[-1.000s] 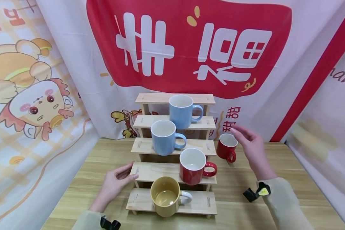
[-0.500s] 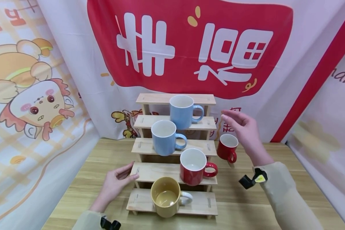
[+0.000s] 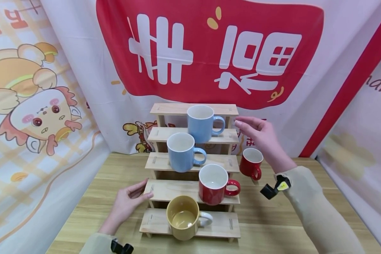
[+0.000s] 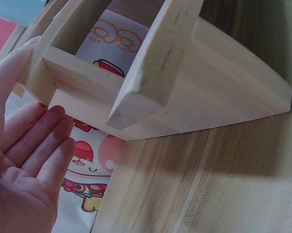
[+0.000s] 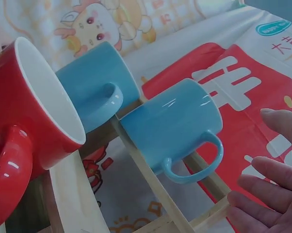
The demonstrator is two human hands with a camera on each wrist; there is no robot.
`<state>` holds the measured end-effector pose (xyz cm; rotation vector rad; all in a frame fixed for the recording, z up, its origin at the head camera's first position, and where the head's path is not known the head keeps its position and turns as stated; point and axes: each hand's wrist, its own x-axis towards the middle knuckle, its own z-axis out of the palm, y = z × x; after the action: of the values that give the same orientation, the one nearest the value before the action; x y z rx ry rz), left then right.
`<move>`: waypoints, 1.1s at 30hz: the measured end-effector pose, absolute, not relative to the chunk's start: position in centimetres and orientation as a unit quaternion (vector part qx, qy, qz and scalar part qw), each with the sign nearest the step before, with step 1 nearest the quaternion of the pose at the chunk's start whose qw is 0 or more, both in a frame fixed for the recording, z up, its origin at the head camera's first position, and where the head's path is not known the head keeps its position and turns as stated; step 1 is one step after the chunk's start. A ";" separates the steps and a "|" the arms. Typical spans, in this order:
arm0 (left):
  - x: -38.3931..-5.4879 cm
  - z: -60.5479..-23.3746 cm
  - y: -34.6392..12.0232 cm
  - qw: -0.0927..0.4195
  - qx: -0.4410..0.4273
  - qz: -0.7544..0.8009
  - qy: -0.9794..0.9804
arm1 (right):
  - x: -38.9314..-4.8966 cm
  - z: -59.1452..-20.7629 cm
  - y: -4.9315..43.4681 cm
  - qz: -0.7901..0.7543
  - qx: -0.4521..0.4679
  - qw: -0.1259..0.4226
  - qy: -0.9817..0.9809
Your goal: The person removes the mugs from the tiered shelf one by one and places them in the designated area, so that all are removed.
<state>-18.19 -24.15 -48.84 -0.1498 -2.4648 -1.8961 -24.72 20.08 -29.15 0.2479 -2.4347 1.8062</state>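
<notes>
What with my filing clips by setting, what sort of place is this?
Probably a small staged booth for handling things rather than an ordinary kitchen: printed cloths hang behind and along the sides of a wood-grain table, where a stepped wooden rack displays mugs.

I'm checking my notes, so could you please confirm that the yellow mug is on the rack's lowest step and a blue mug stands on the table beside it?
Not quite: the head view shows a red mug on the table beside the rack, not a blue one; the rest is right.
</notes>
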 end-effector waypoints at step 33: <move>-18.2 -49.0 -24.0 0.019 -0.040 -0.599 -0.799 | -27.7 -29.2 17.0 0.621 0.072 0.003 -0.781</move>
<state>-18.16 -24.01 -48.97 -0.1235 -2.4818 -1.8602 -27.68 16.98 -29.24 0.2264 -2.4477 1.9471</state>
